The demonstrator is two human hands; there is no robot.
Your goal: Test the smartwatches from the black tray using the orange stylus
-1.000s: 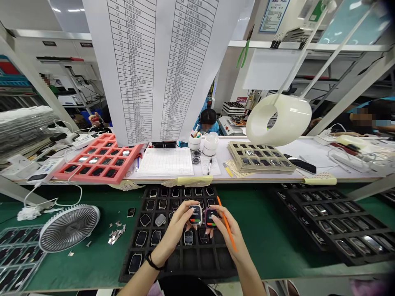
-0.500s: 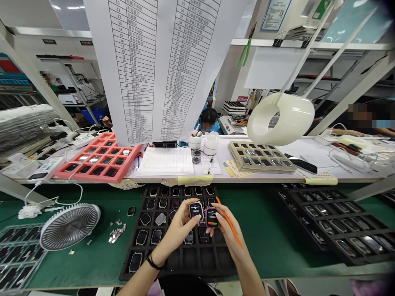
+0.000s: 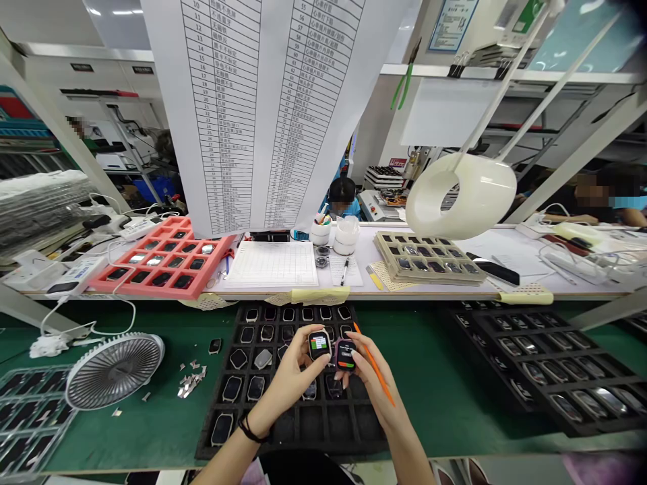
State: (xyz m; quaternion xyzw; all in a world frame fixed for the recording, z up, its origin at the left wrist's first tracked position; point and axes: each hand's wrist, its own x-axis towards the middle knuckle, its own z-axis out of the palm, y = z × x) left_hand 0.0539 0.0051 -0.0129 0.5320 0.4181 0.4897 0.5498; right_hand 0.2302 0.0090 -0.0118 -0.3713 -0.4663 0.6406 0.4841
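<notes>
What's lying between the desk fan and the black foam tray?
Head view: small silver metal scraps and one small dark part on the green mat.

- hanging printed sheet (image 3: 253, 121): top cut off by the picture's edge, small characters unreadable
- smartwatch (image 3: 319, 345) in the left hand (image 3: 288, 377), second smartwatch (image 3: 346, 355) in the right hand (image 3: 377, 384): on-screen text too small to read
- black foam tray (image 3: 298, 441): some compartments hidden beneath the hands
- metal tray (image 3: 35, 421): cut off by the picture's edge

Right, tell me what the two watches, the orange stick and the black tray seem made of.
The left-hand watch and right-hand watch have glossy, glass-like screens, from their reflections; the cases can't be told. The orange stick looks like smooth plastic, evenly coloured. The black tray looks like matte foam, with cut pockets and no shine.
</notes>
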